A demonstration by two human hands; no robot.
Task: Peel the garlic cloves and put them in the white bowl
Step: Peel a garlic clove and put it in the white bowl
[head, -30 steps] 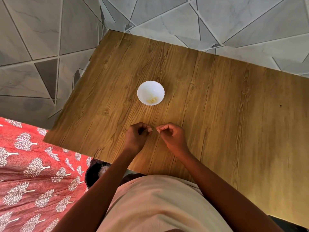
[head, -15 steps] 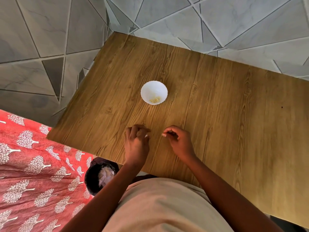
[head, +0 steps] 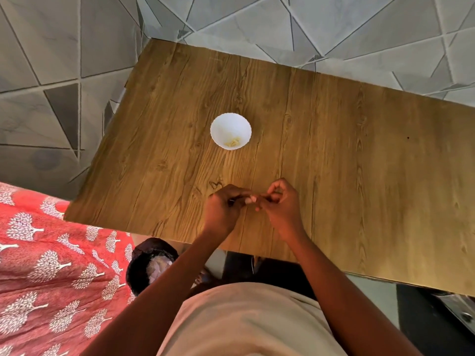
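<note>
A small white bowl [head: 230, 124] with a scalloped rim stands on the wooden table [head: 347, 155]; a few peeled pale-yellow garlic cloves [head: 233, 142] lie in its bottom. Nearer the table's front edge my left hand [head: 223, 209] and my right hand [head: 281, 204] meet fingertip to fingertip. Between them a small pale garlic clove [head: 250, 199] shows, pinched by the fingers of both hands. Most of the clove is hidden by my fingers.
A dark round bin [head: 149, 263] with whitish garlic skins inside sits on the floor below the table's front-left edge. A red cloth with white tree prints [head: 51, 265] lies to the left. Grey tiled floor surrounds the table.
My hands, apart half a second ago, have come together over the table, and a pale clove now shows between their fingertips. The camera has shifted slightly.
</note>
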